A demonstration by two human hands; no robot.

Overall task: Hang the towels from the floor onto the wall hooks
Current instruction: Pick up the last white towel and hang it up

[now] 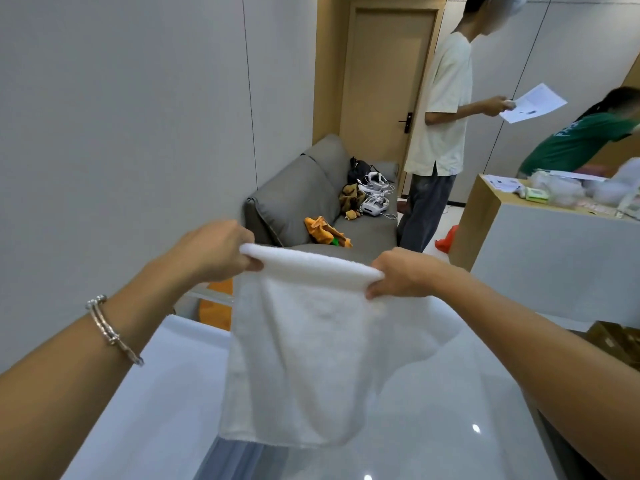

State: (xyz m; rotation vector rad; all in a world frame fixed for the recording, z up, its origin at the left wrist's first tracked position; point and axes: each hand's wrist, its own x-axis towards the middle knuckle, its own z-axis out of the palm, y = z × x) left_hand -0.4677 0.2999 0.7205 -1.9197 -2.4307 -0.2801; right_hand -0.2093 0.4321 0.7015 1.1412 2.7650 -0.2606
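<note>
I grip the white towel point(301, 348) by its folded top edge, left hand point(216, 252) pinching the left corner and right hand point(401, 273) the right, so it hangs flat in the air above a glossy grey-white surface point(450, 410). Room: pale panelled wall point(121, 133) at left, grey sofa point(311, 195) against it, wooden door point(384, 74) behind, wood-sided counter point(540, 254) at right. Print on the sheet point(535, 102) held by a standing person, and lettering on a green shirt point(581, 136), are too small to read.
</note>
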